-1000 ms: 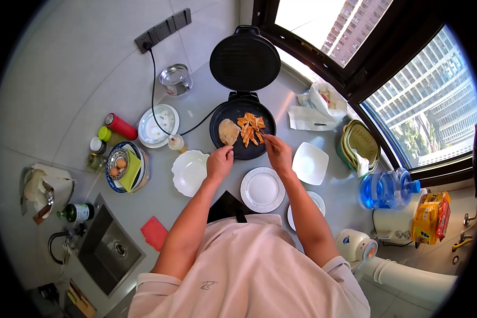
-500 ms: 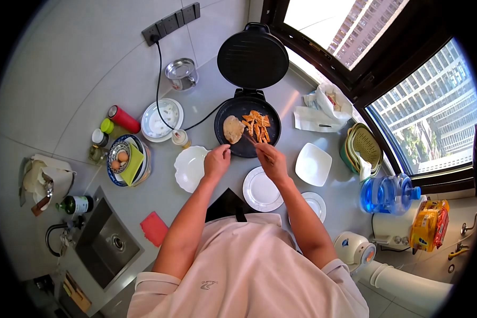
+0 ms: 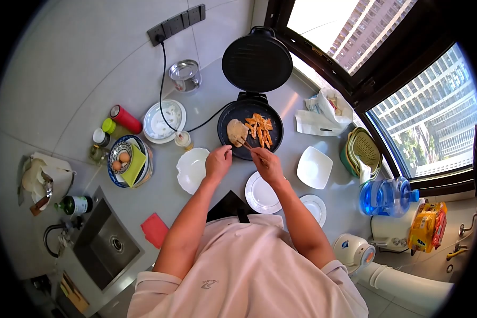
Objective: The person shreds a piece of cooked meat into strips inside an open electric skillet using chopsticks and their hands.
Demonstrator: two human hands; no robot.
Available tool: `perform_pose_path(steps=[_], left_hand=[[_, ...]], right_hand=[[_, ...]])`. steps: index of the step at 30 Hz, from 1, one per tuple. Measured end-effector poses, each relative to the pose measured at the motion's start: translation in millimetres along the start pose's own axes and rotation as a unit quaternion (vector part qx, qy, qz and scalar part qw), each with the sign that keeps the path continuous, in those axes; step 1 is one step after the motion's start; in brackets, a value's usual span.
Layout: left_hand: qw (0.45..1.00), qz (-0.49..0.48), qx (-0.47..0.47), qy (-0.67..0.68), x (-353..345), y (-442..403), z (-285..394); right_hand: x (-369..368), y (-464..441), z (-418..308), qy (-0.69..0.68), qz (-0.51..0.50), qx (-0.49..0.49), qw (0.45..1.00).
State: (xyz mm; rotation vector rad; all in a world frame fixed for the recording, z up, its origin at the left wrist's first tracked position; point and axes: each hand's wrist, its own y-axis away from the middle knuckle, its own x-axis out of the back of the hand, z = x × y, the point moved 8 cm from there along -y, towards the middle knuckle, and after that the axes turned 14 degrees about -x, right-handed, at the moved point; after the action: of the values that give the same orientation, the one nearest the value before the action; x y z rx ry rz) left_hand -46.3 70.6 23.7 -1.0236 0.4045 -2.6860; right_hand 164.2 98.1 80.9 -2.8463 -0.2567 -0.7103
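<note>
My right hand (image 3: 267,164) is closed around a pair of brown chopsticks (image 3: 246,143), whose tips touch the lower right edge of a pale, flat piece of meat (image 3: 236,130). The meat lies on the left side of a round black electric griddle (image 3: 275,142) with its lid (image 3: 257,62) raised. Beside it on the right lies a heap of orange-coated strips (image 3: 258,129). My left hand (image 3: 218,163) is at the front left rim of the griddle, thumb and fingers pinched together. Whatever it may hold is hidden.
White bowls (image 3: 314,168) (image 3: 192,170) stand on either side of my hands, with white plates (image 3: 263,193) near my right forearm. A power cord (image 3: 163,85) crosses from the wall to the griddle. A small bottle (image 3: 183,140) stands left. Farther left are eggs (image 3: 124,157) and a sink (image 3: 103,241).
The chopstick tips have moved left from between the meat and the strips onto the edge of the meat. My right hand has turned slightly; the left stays by the rim.
</note>
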Motion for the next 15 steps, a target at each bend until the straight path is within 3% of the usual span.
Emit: perform_pose_path(steps=[5, 11, 15], left_hand=[[0.999, 0.009, -0.033, 0.007, -5, -3, -2], [0.984, -0.073, -0.064, 0.152, -25, -25, 46], [0.974, -0.093, -0.170, 0.114, -33, -31, 58]], right_hand=[[20, -3, 9, 0.010, -0.001, -0.061, 0.998], [10, -5, -20, 0.067, 0.018, -0.018, 0.997], [2, -3, -27, 0.084, -0.023, 0.030, 0.996]])
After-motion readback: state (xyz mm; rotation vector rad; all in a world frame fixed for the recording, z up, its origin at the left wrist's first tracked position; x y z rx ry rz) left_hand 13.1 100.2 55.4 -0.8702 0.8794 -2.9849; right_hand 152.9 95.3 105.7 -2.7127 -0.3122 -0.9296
